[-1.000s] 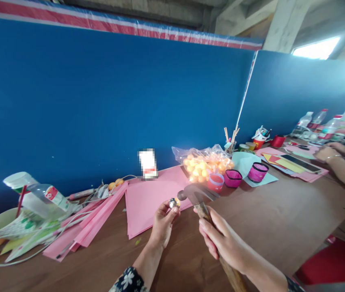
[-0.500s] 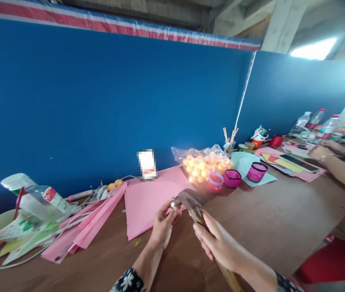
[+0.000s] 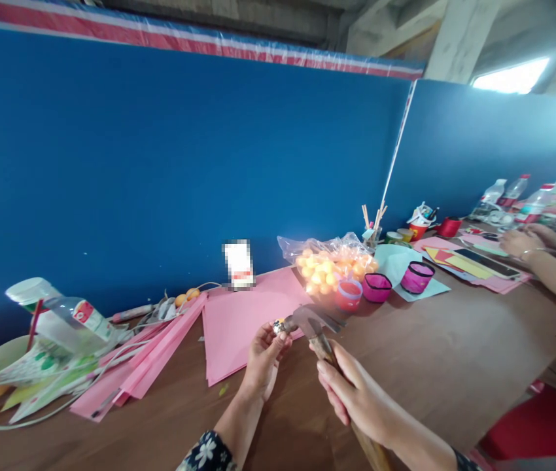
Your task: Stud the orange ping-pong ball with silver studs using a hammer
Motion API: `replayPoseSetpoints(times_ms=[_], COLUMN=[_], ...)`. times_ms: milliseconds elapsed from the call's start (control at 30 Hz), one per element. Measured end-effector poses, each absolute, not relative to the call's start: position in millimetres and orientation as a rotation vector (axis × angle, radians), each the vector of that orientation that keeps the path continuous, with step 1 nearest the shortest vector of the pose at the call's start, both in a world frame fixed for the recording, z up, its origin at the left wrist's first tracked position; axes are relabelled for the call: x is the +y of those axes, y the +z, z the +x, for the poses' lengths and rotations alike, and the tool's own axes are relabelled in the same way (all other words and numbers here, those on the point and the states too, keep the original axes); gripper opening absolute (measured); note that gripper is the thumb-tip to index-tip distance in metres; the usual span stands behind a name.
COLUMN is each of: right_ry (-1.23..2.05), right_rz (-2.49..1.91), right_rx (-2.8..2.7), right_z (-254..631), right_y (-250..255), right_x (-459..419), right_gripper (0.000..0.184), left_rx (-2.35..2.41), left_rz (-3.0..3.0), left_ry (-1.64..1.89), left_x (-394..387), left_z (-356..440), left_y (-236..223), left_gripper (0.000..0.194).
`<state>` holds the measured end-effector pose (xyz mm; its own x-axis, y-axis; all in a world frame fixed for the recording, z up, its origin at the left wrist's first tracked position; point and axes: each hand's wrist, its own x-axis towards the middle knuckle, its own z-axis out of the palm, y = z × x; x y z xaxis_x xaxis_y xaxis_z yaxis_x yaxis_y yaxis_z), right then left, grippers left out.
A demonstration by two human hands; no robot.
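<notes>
In the head view, a brown table [image 3: 445, 340] runs along a blue partition [image 3: 184, 144], with a concrete pillar [image 3: 457, 42] behind. Above the table, before the pink paper [image 3: 241, 327], a small silvery, roundish, glossy piece [image 3: 278, 326] is pinched in the left hand's [image 3: 263, 360] fingertips. The right hand [image 3: 351, 386] is closed around the worn wooden handle of a claw hammer [image 3: 314, 330], its dull metal face at the piece; contact is unclear. A crinkled clear plastic bag [image 3: 322, 268] holds orange balls.

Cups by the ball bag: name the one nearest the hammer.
The lilac-rimmed red cup; the pink cups have black rims and sit farther right.
</notes>
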<state>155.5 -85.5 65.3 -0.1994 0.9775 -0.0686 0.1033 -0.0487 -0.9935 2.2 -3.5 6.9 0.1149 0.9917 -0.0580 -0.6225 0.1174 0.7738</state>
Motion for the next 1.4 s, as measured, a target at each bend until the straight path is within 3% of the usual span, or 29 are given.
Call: replayPoseSetpoints(times_ms=[1400], right_ry=[1.312], right_rz=[-1.2], right_rx=[-1.4], right_z=[150.7], right_y=[63.5], right_x=[-85.6], right_gripper=[0.03], left_rx=[0.562], left_rz=[0.456], left_ry=[1.257], left_x=[-0.5], left_z=[-0.5], left_y=[4.4], left_gripper=[0.013])
